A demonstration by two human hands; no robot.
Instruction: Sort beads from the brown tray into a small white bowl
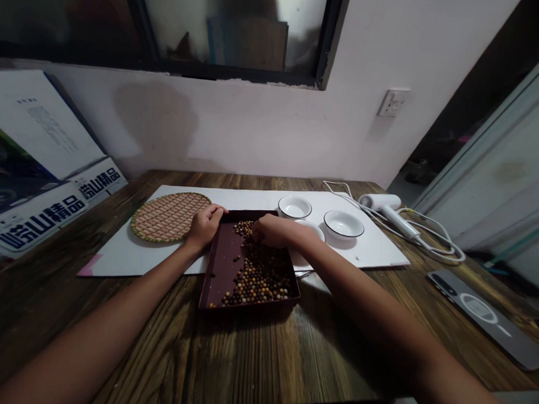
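A shallow dark maroon tray lies on the white board, holding a heap of mixed brown, tan and dark beads in its near right part. My left hand grips the tray's far left corner, next to a round woven mat. My right hand reaches into the tray's far end, fingertips down among the beads. Whether those fingers hold any beads is hidden. A white bowl sits just past that hand, partly hidden by it.
Two more black-rimmed white bowls stand on the white board on the wooden table. Right of them lie a white hair dryer with its cord and a phone. Printed boards lean at the left.
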